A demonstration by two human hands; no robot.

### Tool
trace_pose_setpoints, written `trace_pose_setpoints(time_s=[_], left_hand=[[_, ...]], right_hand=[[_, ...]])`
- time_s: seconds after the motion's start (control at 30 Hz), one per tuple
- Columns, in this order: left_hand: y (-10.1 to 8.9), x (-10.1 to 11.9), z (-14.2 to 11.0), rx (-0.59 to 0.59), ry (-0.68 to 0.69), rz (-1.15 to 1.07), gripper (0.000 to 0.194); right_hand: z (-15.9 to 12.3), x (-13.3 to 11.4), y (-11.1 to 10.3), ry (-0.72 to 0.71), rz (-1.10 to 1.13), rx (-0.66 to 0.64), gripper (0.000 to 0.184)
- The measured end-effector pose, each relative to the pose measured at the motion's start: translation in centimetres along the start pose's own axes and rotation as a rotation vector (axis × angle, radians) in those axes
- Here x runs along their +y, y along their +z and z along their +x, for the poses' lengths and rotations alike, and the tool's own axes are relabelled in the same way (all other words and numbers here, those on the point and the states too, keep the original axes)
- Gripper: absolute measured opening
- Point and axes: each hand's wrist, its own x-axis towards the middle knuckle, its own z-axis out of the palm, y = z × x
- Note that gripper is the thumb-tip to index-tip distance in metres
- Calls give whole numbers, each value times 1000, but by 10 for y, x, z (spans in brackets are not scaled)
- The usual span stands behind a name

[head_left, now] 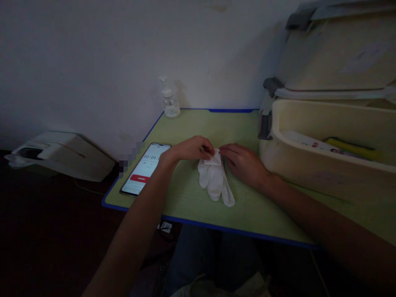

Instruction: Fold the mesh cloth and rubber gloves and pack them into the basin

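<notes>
A white glove (214,181) lies on the green tabletop, its fingers pointing toward the table's front edge. Its cuff end is folded over into a small flap at the back. My left hand (195,147) comes in from the left with curled fingers, pinching the flap at its upper left. On the other side, the fingertips of my right hand (240,161) grip the cuff's right corner; the thumb is mostly hidden. Just left of my left forearm is a phone (139,175) showing a running timer, partly covered by the arm.
A clear pump bottle (170,105) stands at the table's back left corner, by the wall. An open cream storage box (309,177) takes up the right side, holding a white packet and a yellow item (352,146). Off the table's left side sits a white bin-like box (71,154).
</notes>
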Motion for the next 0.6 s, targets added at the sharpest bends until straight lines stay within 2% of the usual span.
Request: trace_pose_setpoints(time_s=[0.27,0.4,0.6], left_hand=[[3,0,5,70,18,48,15],[8,-3,7,52,8,18,11],[10,-8,8,23,5,74,18]], right_hand=[[2,1,4,-12,63,-17,29],[3,4,5,-14,70,-50,26],[3,6,5,11,96,-84,23]])
